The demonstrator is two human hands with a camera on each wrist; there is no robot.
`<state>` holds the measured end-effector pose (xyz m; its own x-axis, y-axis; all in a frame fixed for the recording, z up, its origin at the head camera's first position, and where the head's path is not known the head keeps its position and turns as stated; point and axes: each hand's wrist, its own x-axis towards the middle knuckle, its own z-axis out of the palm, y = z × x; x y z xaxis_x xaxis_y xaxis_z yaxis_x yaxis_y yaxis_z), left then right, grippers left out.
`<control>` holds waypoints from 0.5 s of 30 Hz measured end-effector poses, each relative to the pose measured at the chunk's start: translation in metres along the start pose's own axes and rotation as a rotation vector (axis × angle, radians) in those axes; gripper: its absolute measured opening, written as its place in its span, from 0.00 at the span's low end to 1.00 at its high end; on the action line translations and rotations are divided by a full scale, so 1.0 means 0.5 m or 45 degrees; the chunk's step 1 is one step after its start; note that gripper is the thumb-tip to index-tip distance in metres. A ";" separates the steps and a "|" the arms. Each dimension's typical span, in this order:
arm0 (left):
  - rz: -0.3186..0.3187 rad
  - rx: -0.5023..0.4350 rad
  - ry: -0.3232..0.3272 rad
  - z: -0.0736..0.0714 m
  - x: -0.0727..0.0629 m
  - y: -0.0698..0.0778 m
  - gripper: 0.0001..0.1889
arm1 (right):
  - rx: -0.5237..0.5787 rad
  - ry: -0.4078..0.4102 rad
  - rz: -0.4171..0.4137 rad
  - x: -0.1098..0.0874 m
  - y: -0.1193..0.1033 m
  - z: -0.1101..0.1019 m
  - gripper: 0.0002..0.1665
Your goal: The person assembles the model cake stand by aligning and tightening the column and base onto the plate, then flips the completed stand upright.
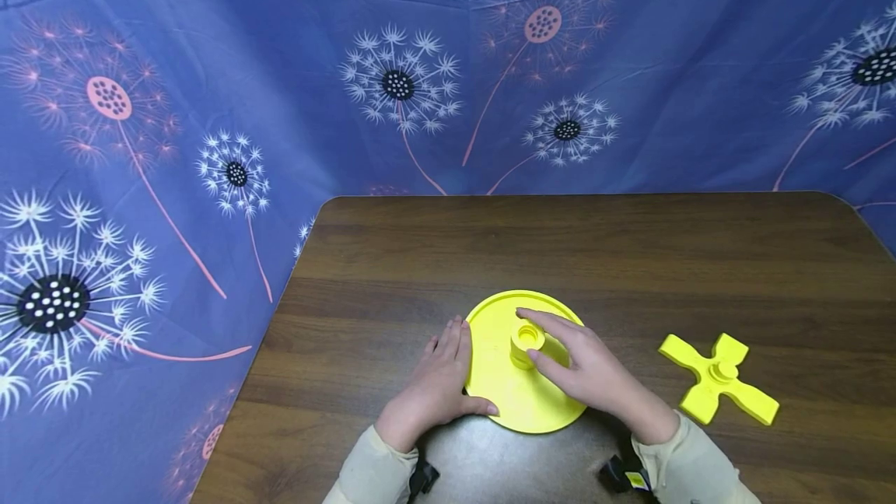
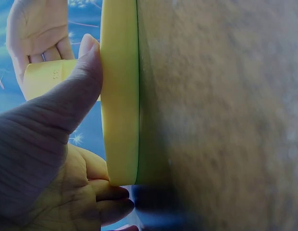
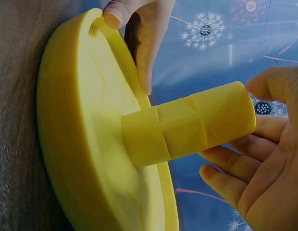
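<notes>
A round yellow base with a raised rim lies on the table. From its middle rises a short yellow post, hollow at the top, with stepped bands along its side. My left hand holds the base's left edge, thumb over the rim and fingers along the outside. Around the top of the post my right hand is spread, thumb on the near side and forefinger beyond it. In the right wrist view the thumb is close to the post's top edge; whether it touches I cannot tell.
A yellow cross-shaped piece with four flared arms and a central stub lies on the brown wooden table, right of the right hand. Behind the table hangs a blue cloth with a dandelion print.
</notes>
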<state>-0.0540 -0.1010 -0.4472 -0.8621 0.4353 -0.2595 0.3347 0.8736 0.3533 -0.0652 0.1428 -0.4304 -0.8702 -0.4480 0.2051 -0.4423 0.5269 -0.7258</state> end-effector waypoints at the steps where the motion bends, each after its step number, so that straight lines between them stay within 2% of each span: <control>1: -0.004 -0.001 -0.006 0.000 0.000 0.000 0.65 | -0.001 -0.008 -0.011 0.000 0.001 0.000 0.30; 6: -0.009 0.005 -0.010 0.000 0.001 0.000 0.65 | -0.009 0.004 -0.009 0.001 0.005 -0.002 0.28; 15: -0.006 -0.006 0.001 0.002 0.003 -0.001 0.65 | -0.046 0.100 0.021 0.005 0.004 0.003 0.26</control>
<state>-0.0551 -0.1007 -0.4486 -0.8637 0.4313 -0.2607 0.3292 0.8746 0.3561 -0.0681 0.1416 -0.4324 -0.8911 -0.3820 0.2451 -0.4342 0.5600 -0.7056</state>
